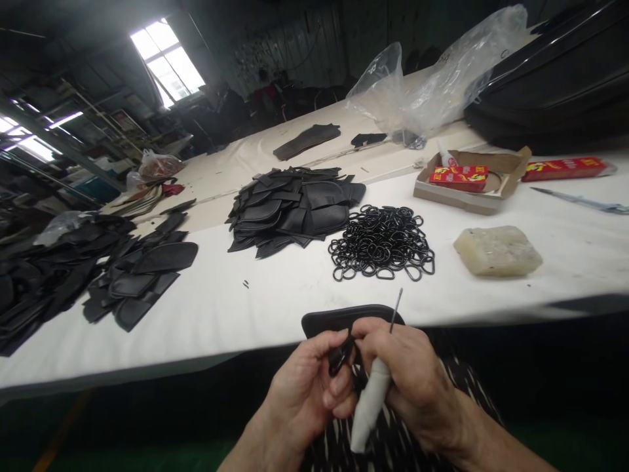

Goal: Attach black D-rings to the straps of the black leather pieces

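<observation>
at the lower middle of the frame, the left hand (309,380) has its fingers pinched on a small dark strap (339,359); just to its right, the right hand (413,370) has its fingers curled around a slim tool (369,410) with a pale wrapped handle, its thin metal tip pointing up. the right fingertips meet the left ones at the strap, and what they grip there is too hidden to tell. a flat black piece (327,319) shows right behind the hands, at the near edge of the white table (196,341); whether the strap belongs to it i cannot tell. above, at the centre, sits a heap of black pieces (289,213), with a pile of black rings (383,242) beside it. further right are a yellowish block (497,252) and an open cardboard box (457,200).
</observation>
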{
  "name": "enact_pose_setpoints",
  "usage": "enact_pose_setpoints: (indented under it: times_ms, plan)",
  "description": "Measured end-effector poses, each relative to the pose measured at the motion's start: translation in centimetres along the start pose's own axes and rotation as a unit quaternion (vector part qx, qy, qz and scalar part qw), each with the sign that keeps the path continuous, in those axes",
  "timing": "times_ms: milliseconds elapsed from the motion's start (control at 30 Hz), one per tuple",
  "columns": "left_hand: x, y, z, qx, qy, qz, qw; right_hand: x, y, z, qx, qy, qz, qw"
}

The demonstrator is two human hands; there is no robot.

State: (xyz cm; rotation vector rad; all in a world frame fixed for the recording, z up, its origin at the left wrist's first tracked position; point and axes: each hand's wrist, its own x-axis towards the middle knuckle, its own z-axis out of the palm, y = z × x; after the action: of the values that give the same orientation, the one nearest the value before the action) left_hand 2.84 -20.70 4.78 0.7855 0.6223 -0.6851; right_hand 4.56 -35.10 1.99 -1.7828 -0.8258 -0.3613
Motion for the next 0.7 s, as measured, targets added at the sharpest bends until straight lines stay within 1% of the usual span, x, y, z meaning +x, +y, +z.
enact_pose_setpoints:
  times_ms: [67,100,133,167,200,233,267,300,333,367,400,467,533,600,700]
  plan:
    - [-0.5,0.1,-0.2,0.078,0.008,0.024,0.997,0.0,0.1,-0.1,0.017,-0.003,0.030,0.999]
    - [-0.8,0.1,-0.3,0.135,0.024,0.052,0.989,0.0,0.2,-0.2,0.030,-0.010,0.055,0.998]
    - [-1.3,0.0,-0.3,0.200,0.051,0.092,0.974,0.0,0.1,-0.4,0.043,-0.015,0.080,0.996]
    - [-1.7,-0.1,-0.3,0.267,0.090,0.142,0.949,0.1,0.1,-0.5,0.056,-0.021,0.104,0.993]
    - [-2.2,-0.3,-0.2,0.326,0.139,0.202,0.913,0.1,0.0,-0.6,0.066,-0.023,0.124,0.990]
    - [-2.6,-0.6,-0.1,0.371,0.190,0.268,0.869,0.1,0.0,-0.7,0.073,-0.025,0.142,0.987]
    - [-2.9,-0.8,0.1,0.399,0.236,0.329,0.823,0.1,-0.1,-0.7,0.080,-0.029,0.157,0.984]
    - [-3.1,-1.0,0.2,0.414,0.266,0.378,0.784,0.1,-0.2,-0.7,0.086,-0.034,0.168,0.981]
    - [-3.2,-1.2,0.4,0.420,0.280,0.412,0.759,0.1,-0.2,-0.6,0.091,-0.041,0.176,0.979]
    - [-3.2,-1.3,0.6,0.426,0.277,0.428,0.748,0.1,-0.2,-0.4,0.095,-0.047,0.178,0.978]
    - [-3.1,-1.3,0.7,0.434,0.260,0.430,0.748,0.2,-0.2,-0.3,0.098,-0.050,0.177,0.978]
    - [-2.7,-1.0,0.7,0.460,0.205,0.409,0.761,0.3,-0.2,-0.1,0.103,-0.052,0.164,0.980]
    - [-2.4,-0.5,0.6,0.485,0.164,0.393,0.764,0.3,-0.1,0.0,0.105,-0.049,0.156,0.981]
    - [-2.2,-0.2,0.3,0.502,0.146,0.396,0.755,0.3,-0.1,0.1,0.101,-0.048,0.159,0.981]
    - [-1.9,-0.1,-0.3,0.516,0.137,0.408,0.741,0.2,-0.1,0.2,0.095,-0.052,0.171,0.979]
